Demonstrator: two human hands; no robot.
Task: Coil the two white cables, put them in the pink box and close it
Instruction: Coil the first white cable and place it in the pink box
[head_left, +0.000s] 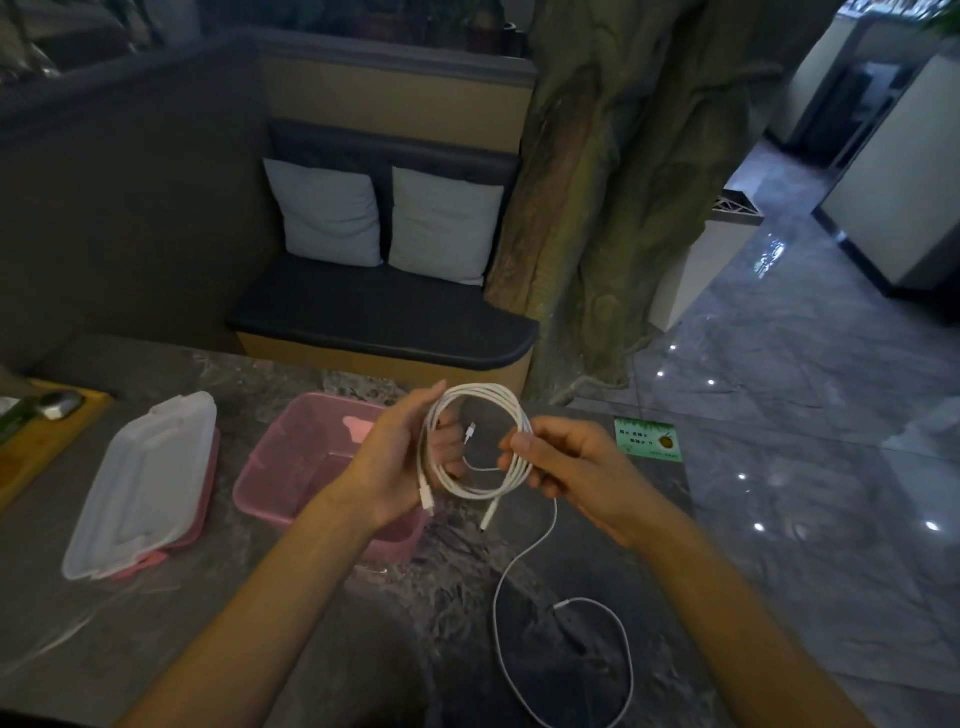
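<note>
Grey stone-patterned desk (291, 561) fills the lower view, with a padded dark seat (384, 317) and two pale square cushions (327, 213) beyond it. On the desk sits the open pink box (291, 467), rectangular translucent plastic, and to its left the cloudy lid (145, 488). Above the box's right end, a round coil of smooth white cable (478, 441) is held up between both hands: the left hand (395, 457) curls round its left side, the right hand (566, 462) pinches its right side. Its loose tail (519, 623) loops down over the desk.
</note>
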